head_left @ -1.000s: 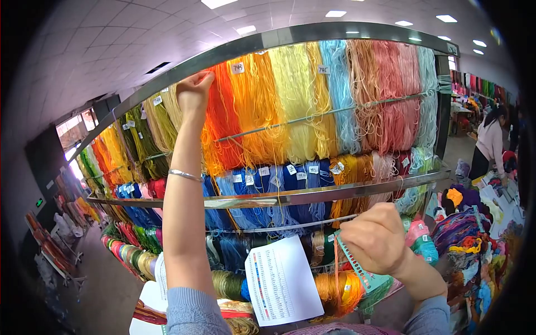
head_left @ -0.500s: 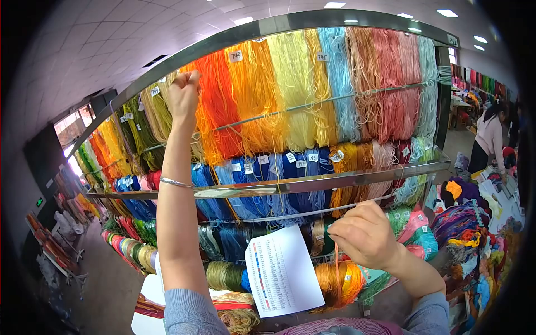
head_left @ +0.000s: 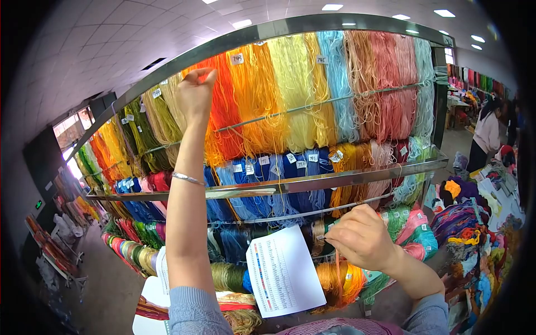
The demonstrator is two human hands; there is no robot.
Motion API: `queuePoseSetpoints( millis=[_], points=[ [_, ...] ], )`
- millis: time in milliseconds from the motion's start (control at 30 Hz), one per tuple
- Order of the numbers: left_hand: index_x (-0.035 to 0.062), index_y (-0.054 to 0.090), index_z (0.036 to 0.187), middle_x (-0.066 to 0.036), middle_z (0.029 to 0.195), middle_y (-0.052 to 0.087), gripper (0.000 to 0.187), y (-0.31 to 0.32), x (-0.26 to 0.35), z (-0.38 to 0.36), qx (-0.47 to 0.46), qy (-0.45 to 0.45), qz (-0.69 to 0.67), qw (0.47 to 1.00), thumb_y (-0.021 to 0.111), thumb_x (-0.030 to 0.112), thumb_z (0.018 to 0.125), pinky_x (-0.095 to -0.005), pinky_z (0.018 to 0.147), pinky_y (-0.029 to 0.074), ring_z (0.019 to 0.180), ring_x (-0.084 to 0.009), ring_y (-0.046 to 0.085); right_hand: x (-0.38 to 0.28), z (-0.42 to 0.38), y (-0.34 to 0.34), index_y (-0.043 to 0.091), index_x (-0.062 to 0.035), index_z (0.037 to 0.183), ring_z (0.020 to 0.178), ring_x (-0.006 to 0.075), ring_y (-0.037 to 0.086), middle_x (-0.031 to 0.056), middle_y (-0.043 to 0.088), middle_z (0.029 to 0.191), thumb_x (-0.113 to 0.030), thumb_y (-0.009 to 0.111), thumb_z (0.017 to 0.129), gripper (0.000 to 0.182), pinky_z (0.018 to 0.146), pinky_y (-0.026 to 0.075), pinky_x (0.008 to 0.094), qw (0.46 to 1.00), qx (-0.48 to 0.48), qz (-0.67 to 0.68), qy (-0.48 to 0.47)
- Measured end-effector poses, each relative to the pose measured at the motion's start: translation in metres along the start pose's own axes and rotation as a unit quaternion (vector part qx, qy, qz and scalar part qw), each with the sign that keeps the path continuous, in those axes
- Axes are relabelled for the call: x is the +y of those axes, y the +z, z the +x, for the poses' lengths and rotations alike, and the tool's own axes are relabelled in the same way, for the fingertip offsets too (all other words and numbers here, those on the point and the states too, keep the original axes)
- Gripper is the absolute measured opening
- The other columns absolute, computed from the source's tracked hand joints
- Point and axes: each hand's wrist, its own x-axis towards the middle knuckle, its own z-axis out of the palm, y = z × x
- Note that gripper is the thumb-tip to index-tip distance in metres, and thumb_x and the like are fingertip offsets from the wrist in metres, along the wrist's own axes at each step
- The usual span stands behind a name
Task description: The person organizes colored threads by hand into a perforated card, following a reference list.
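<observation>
My left hand (head_left: 195, 95) is raised in front of the red-orange thread skeins (head_left: 224, 111) on the upper rack, with its fingers curled together. Whatever it pinches is too fine or hidden to make out. Lower and to the right, my right hand (head_left: 363, 237) is closed in a pinch on a thin orange thread (head_left: 337, 262) that hangs below the fingers. Left of that hand, a printed paper sheet (head_left: 293, 276) leans at a tilt before the lower spools. Orange skeins (head_left: 254, 106) with a tag reading 743 hang just right of my left hand.
A metal rail (head_left: 324, 183) crosses the rack in front of blue skeins (head_left: 262, 201). Thick thread bundles (head_left: 228, 276) line the bottom bar. On the right, a person (head_left: 487, 134) stands by a table heaped with colored yarn (head_left: 460, 223).
My left hand has moved slightly right and down across the red-orange skeins, its fingers still together. My right hand has shifted only slightly, and the paper stays nearly in place.
</observation>
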Motion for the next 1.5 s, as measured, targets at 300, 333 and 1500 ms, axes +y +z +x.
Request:
queuePoseSetpoints(
  millis=[300,333,1500],
  points=[
    [0.0080,0.074,0.085,-0.005,0.062,0.064,0.025,0.012,-0.033,0.005,-0.028,-0.012,-0.061,0.998,0.074,0.032,0.079,-0.0284,0.055,0.043,0.057,-0.0118,0.056,-0.006,0.001,-0.001,0.063,-0.0073,0.082,0.074,0.0191,0.057,0.0018,0.060,0.075,-0.008,0.071,0.073,0.013,0.071,0.044,0.0342,1.000,-0.010,-0.005,0.005],
    [0.0061,0.073,0.084,-0.003,0.065,0.064,0.023,0.008,-0.031,0.002,-0.044,-0.042,-0.139,0.988,0.073,0.029,0.082,-0.0268,0.058,0.042,0.060,-0.0097,0.054,-0.007,0.001,-0.001,0.063,-0.0073,0.082,0.074,0.0191,0.057,0.0019,0.060,0.075,-0.008,0.071,0.073,0.012,0.071,0.044,0.0342,1.000,-0.014,-0.006,0.008],
    [-0.0006,0.067,0.103,-0.007,0.086,0.070,0.026,-0.009,0.017,-0.407,-0.572,-0.465,-0.260,0.623,0.055,0.021,0.095,-0.0206,0.053,0.049,0.064,-0.0098,0.063,-0.030,-0.337,-0.139,0.062,0.0000,0.078,0.068,0.0092,0.051,0.0013,0.055,0.076,-0.009,0.066,0.086,0.013,0.060,0.041,0.0247,0.765,0.055,-0.252,0.591]
  ],
)
